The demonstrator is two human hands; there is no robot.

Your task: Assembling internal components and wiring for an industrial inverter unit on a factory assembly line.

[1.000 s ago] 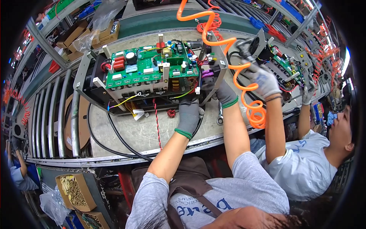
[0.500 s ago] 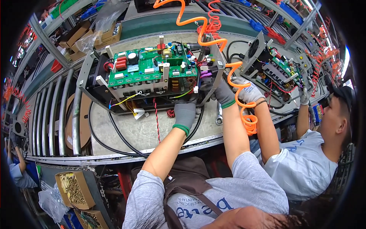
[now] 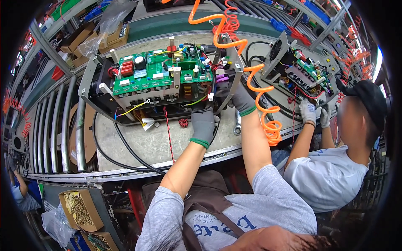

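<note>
1. Left hand [image 3: 203, 125]: gloved, fingers hidden beneath the front of the open electronics unit [image 3: 142, 100]; grip cannot be determined.
2. Wrench [image 3: 238, 126]: on the desk [image 3: 134, 144], right of the left fingers.
3. Right hand [image 3: 243, 101]: fingers at the unit's right end panel [image 3: 238, 69], partly concealed; grip cannot be determined.
4. Green circuit board [image 3: 153, 72]: atop the unit, beyond the left fingers.
5. Second unit [image 3: 302, 72]: well right of both hands' fingers.

Bright, even indoor light, a white strip light [image 3: 379, 62] glaring at upper right, pale sheen on metal rollers [image 3: 67, 129], deep shadow beneath the workbench [image 3: 146, 142], central circuit board [image 3: 151, 73] crisp, a co-worker's face [image 3: 346, 115] blurred, fisheye distortion bending straight edges, black vignette around the rim.
</note>
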